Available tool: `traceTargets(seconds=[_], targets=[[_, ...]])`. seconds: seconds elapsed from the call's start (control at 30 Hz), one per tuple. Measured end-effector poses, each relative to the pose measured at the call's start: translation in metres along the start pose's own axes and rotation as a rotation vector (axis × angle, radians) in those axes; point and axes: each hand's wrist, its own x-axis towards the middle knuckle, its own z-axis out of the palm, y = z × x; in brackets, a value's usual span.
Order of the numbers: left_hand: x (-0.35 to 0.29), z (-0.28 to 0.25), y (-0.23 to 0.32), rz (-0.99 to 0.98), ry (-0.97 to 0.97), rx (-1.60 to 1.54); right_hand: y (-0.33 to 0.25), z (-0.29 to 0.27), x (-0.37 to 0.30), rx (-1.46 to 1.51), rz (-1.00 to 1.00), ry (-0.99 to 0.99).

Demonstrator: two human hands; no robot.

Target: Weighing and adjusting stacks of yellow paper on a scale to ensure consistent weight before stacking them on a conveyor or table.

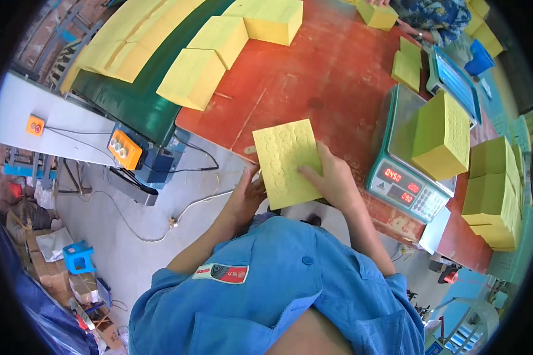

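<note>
My right hand (336,182) grips a yellow block of paper (287,160) by its right side, thumb across the face and fingers out of sight behind. Rows of round pressed marks cover that face. The block is tilted up in front of my body, at the near edge of the red table. My left hand (247,194) is beside its lower left edge, thumb raised and apart from the other fingers; whether they touch the paper is hard to tell. To the right, a thick yellow paper stack (441,137) stands on a digital scale (405,189) with lit red digits.
The red table (331,77) carries yellow stacks (210,50) along its left edge. A green conveyor (142,109) with an orange button box (124,149) adjoins it. More stacks (493,195) stand at right. Across the table is another person's arm (419,35). A cable (175,222) crosses the floor.
</note>
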Motion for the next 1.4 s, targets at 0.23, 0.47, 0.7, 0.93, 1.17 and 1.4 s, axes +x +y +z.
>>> traceTargets(seconds=[0.23,0.47,0.7,0.93,1.17,1.4], targets=[[-0.022,0.039,-0.021,0.183,0.155,0.229,0.009,0.008,-0.033,0.000,0.042,-0.019],[-0.044,0.063,-0.039,0.076,0.113,0.060,0.071,-0.015,-0.072,0.538,0.013,0.078],[-0.043,0.159,-0.011,0.660,-0.089,1.136,0.074,-0.109,-0.115,0.868,0.115,-0.161],[0.050,0.375,0.027,0.527,-0.557,0.583,0.084,-0.281,-0.090,0.781,-0.137,0.516],[0.144,0.437,0.021,0.080,-0.448,0.746,0.156,-0.335,-0.056,0.990,0.144,0.507],[0.157,0.434,0.014,0.093,-0.410,0.852,0.174,-0.326,-0.055,1.032,0.154,0.506]])
